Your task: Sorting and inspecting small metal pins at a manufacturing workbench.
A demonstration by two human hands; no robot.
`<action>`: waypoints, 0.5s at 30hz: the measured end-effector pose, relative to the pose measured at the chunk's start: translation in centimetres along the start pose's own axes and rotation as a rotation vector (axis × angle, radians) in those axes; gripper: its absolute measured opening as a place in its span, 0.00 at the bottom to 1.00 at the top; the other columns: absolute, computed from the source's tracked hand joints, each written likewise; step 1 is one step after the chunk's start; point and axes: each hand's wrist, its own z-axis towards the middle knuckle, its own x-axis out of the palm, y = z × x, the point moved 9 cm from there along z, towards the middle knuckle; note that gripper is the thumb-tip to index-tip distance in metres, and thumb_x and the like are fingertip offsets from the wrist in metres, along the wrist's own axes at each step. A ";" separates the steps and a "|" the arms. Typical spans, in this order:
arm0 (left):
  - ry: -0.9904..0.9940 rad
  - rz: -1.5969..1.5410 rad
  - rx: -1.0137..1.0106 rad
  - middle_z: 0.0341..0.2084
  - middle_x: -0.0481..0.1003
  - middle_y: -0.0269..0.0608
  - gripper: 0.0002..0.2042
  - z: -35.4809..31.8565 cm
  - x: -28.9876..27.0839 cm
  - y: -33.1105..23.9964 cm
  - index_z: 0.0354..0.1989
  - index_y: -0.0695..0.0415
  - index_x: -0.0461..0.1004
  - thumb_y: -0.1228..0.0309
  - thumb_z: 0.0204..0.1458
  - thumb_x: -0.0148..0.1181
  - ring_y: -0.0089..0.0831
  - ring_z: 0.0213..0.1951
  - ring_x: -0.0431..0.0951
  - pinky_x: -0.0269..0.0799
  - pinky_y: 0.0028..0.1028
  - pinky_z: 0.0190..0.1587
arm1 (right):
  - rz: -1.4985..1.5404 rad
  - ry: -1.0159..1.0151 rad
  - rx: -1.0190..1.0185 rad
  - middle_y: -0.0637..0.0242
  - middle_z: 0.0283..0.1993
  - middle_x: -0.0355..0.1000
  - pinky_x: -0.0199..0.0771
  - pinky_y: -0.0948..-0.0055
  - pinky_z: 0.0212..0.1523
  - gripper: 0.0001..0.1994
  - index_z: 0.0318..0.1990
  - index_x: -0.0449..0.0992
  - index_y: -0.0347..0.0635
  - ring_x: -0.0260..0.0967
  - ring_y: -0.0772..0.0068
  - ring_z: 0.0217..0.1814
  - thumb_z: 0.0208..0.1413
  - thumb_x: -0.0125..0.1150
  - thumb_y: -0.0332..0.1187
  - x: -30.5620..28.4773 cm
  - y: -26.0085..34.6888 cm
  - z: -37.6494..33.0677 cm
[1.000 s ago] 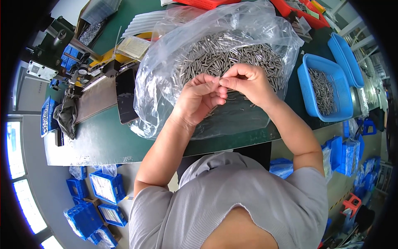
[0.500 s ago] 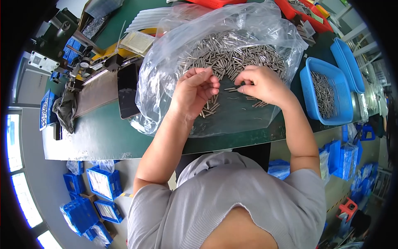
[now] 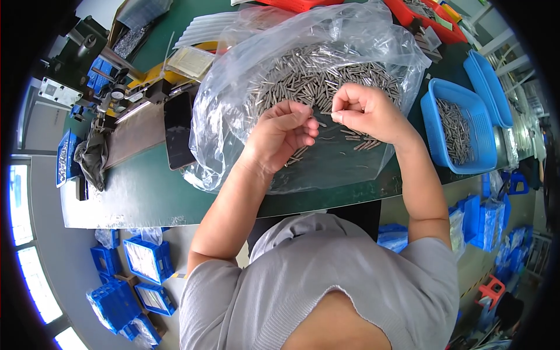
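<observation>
Many small grey metal pins lie heaped in a large clear plastic bag spread over the green table. At the near side of the heap, my right hand pinches one metal pin between thumb and forefinger, its tip pointing left. My left hand is just left of it, palm turned inward, thumb and forefinger pressed together with the other fingers curled. A pin end shows by its fingertips, but what the pinch holds is partly hidden. A few loose pins lie below my right hand.
A blue basket with more pins stands at the right, beside another blue basket. Left of the bag lies a dark flat tablet-like object, near a metal fixture. Red trays sit at the far edge.
My right hand has lifted a pin from the table, its fingers now closed in a pinch. My left hand has moved slightly right, nearer to it.
</observation>
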 end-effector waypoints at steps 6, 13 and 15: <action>0.065 0.033 -0.034 0.24 0.73 0.43 0.04 0.0 0.7 0.6 0.33 0.61 0.69 0.73 0.56 0.50 0.29 0.26 0.74 0.71 0.23 0.27 | -0.064 0.077 0.027 0.76 0.27 0.65 0.61 0.86 0.27 0.03 0.30 0.68 0.37 0.60 0.90 0.28 0.49 0.55 0.20 1.0 -0.1 0.1; 0.073 0.117 -0.010 0.23 0.74 0.45 0.04 -0.1 1.2 0.5 0.31 0.61 0.69 0.74 0.55 0.51 0.30 0.25 0.76 0.74 0.24 0.27 | 0.055 0.046 0.027 0.75 0.27 0.67 0.62 0.86 0.27 0.03 0.31 0.70 0.38 0.61 0.89 0.27 0.50 0.58 0.23 1.1 -0.2 0.0; 0.084 0.079 -0.017 0.24 0.74 0.45 0.04 -0.1 1.4 0.6 0.31 0.62 0.69 0.74 0.55 0.50 0.31 0.25 0.76 0.74 0.24 0.27 | 0.102 0.076 -0.006 0.75 0.27 0.67 0.62 0.86 0.26 0.03 0.31 0.70 0.38 0.62 0.89 0.27 0.51 0.59 0.25 1.7 -0.4 0.2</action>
